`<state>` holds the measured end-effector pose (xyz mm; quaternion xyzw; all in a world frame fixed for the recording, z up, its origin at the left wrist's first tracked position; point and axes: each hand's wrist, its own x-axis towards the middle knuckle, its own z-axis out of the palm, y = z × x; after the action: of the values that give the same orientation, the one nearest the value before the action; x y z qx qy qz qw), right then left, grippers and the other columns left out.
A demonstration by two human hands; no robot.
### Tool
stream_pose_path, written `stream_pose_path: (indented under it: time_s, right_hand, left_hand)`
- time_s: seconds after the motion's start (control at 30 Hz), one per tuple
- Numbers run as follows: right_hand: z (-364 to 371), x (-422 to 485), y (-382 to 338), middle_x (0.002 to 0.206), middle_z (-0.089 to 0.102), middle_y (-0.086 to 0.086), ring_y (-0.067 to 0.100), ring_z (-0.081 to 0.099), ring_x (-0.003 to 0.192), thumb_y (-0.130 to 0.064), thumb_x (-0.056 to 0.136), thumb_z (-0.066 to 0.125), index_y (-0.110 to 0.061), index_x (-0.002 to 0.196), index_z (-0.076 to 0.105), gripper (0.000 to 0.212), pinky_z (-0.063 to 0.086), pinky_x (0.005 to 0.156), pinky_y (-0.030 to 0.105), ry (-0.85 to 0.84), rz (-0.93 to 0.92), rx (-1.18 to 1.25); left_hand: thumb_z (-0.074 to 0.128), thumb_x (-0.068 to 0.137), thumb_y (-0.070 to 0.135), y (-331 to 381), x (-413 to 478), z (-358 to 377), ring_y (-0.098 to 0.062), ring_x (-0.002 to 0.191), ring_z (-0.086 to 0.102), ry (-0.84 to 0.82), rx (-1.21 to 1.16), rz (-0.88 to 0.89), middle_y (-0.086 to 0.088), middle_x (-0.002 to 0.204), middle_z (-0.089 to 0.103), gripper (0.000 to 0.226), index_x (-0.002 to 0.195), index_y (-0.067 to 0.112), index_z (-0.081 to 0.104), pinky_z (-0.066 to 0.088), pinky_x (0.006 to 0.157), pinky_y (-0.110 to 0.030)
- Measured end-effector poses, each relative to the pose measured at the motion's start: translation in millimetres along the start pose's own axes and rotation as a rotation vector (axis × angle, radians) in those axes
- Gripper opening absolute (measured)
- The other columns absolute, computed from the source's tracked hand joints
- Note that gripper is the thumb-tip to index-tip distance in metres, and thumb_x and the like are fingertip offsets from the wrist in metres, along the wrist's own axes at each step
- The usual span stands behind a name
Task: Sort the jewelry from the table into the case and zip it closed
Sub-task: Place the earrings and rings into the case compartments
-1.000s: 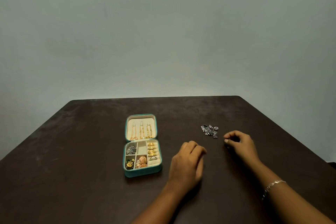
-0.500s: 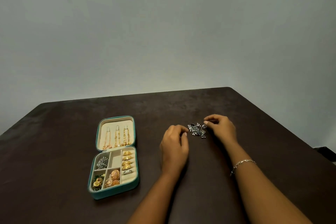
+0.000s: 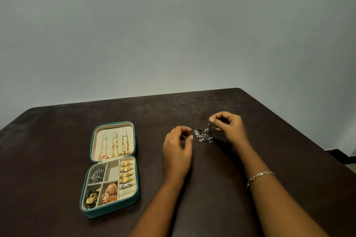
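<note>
Near the surface's (image 3: 289, 159) far right corner, one silver jewelry (image 3: 204, 137) piece is being pinched by the right grip (image 3: 230, 131); the left grip (image 3: 177, 146) is being held loosely apart, empty. Slow, straight lifting is being advised against tangling.

teal zip case (image 3: 110, 169): open flat, compartments part filled. silver jewelry cluster (image 3: 203, 136): on table, right of case.
</note>
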<state>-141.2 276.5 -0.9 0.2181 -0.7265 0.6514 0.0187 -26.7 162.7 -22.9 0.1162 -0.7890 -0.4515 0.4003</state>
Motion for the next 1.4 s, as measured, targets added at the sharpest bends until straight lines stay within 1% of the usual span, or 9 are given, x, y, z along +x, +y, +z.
stream_pose_path:
  time_s: [0.13,0.3,0.63,0.83,0.97,1.13,1.23,1.3,1.4]
  right_hand:
    - [2.9,-5.8,-15.6,0.069,0.065,0.002,0.006,0.061,0.068,0.003,0.079,0.062,-0.005,0.072,0.065,0.011,0.048,0.068,0.016,-0.068,-0.114,0.127]
    - [6.6,-8.5,-31.1,0.061,0.067,-0.006,0.002,0.061,0.064,0.008,0.08,0.059,-0.006,0.07,0.062,0.018,0.045,0.062,0.011,-0.129,-0.196,0.219]
    - [19.6,-15.0,-33.2,0.061,0.064,-0.008,0.001,0.058,0.062,0.006,0.08,0.059,-0.004,0.071,0.062,0.015,0.046,0.062,0.013,-0.335,-0.157,0.234]
    - [26.5,-18.3,-33.8,0.062,0.065,-0.008,0.0,0.06,0.064,0.007,0.081,0.057,-0.006,0.073,0.061,0.015,0.046,0.064,0.013,-0.424,-0.139,0.217]
    - [27.2,-19.5,-34.5,0.062,0.064,-0.008,0.0,0.058,0.06,0.004,0.083,0.057,-0.007,0.074,0.061,0.014,0.045,0.059,0.014,-0.439,-0.132,0.23]
    - [30.6,-21.4,-34.5,0.066,0.062,-0.005,0.006,0.054,0.061,-0.015,0.077,0.064,-0.015,0.074,0.065,0.003,0.04,0.055,0.02,-0.447,-0.095,0.246]
    - [31.4,-22.1,-32.9,0.068,0.065,-0.006,0.005,0.056,0.066,-0.009,0.081,0.064,-0.014,0.076,0.067,0.007,0.04,0.059,0.022,-0.419,-0.078,0.238]
    - [31.0,-22.8,-32.3,0.072,0.069,-0.003,0.017,0.059,0.075,-0.011,0.079,0.064,-0.016,0.078,0.07,0.008,0.043,0.067,0.032,-0.404,-0.072,0.234]
    - [29.8,-22.3,-32.2,0.074,0.069,0.002,0.025,0.059,0.08,-0.007,0.083,0.061,-0.02,0.079,0.073,0.018,0.044,0.074,0.037,-0.401,-0.09,0.206]
  left_hand:
    - [0.062,0.082,0.004,6.9,-2.9,-4.4,-0.005,0.086,0.055,-0.029,-0.053,0.019,0.006,0.092,0.064,0.022,0.089,0.025,0.06,0.039,0.063,-0.007]
    - [0.06,0.082,0.006,11.5,-2.4,-7.1,-0.005,0.09,0.055,-0.003,-0.132,0.057,0.003,0.093,0.065,0.017,0.093,0.019,0.063,0.04,0.063,-0.009]
    - [0.06,0.077,0.019,15.1,-1.4,-11.4,-0.006,0.088,0.06,0.008,-0.273,0.024,0.005,0.089,0.066,0.017,0.094,0.023,0.062,0.045,0.067,-0.014]
    - [0.067,0.077,0.002,16.6,1.8,-15.0,0.0,0.074,0.059,0.055,-0.345,-0.007,0.003,0.078,0.065,0.014,0.084,0.013,0.064,0.042,0.064,-0.009]
    - [0.066,0.076,0.002,17.3,1.4,-15.3,-0.003,0.078,0.06,0.034,-0.369,0.005,0.001,0.082,0.066,0.016,0.088,0.012,0.064,0.044,0.068,-0.011]
    - [0.066,0.073,0.01,18.4,1.4,-15.7,-0.007,0.081,0.061,0.07,-0.394,0.02,0.003,0.082,0.065,0.015,0.088,0.013,0.063,0.047,0.071,-0.016]
    - [0.066,0.074,0.007,18.2,1.8,-15.3,-0.004,0.078,0.061,0.095,-0.409,0.015,0.004,0.081,0.064,0.016,0.088,0.013,0.062,0.046,0.07,-0.015]
    - [0.067,0.075,0.008,17.3,2.5,-15.6,-0.005,0.078,0.061,0.109,-0.41,0.011,0.003,0.082,0.065,0.015,0.088,0.014,0.063,0.046,0.069,-0.015]
    - [0.068,0.077,0.005,13.7,3.3,-16.9,-0.01,0.08,0.063,0.123,-0.412,-0.003,0.0,0.084,0.068,0.017,0.087,0.019,0.067,0.051,0.071,-0.025]
